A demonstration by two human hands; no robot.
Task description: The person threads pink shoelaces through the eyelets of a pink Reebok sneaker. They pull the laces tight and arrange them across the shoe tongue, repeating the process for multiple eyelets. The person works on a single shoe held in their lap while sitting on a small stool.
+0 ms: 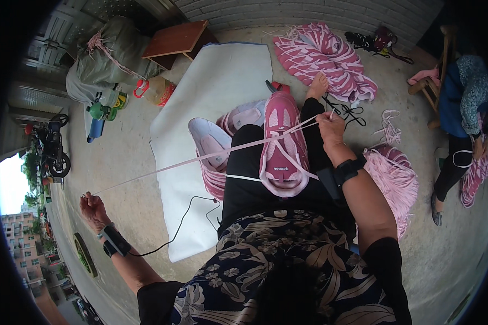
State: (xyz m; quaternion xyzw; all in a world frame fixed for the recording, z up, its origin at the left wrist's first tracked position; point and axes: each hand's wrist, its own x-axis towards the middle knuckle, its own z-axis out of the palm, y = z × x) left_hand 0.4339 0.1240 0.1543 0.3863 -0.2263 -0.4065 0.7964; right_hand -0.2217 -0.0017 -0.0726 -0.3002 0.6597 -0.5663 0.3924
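A pink sneaker (283, 149) rests across my lap, toe pointing away; its sole is hidden. From its eyelets a flat pale-pink shoelace (200, 158) stretches taut to the far left. My left hand (94, 212) is held out there, fingers closed on the lace's end. Just right of the sneaker's toe, my right hand (331, 130) pinches pale lace near the eyelets. Another lace stretch crosses the shoe's tongue and hangs by its heel. Left of my thigh lie a stack of pink shoe uppers (214, 181) and another pink upper (241, 116).
A white sheet (200, 86) covers the floor ahead. Pink lace bundles (331, 62) lie ahead right, with another heap (393, 184) beside my right arm. Bottles (160, 92), a wooden stool (176, 40) and sacks (108, 59) stand left. A seated person (472, 103) handles pink pieces.
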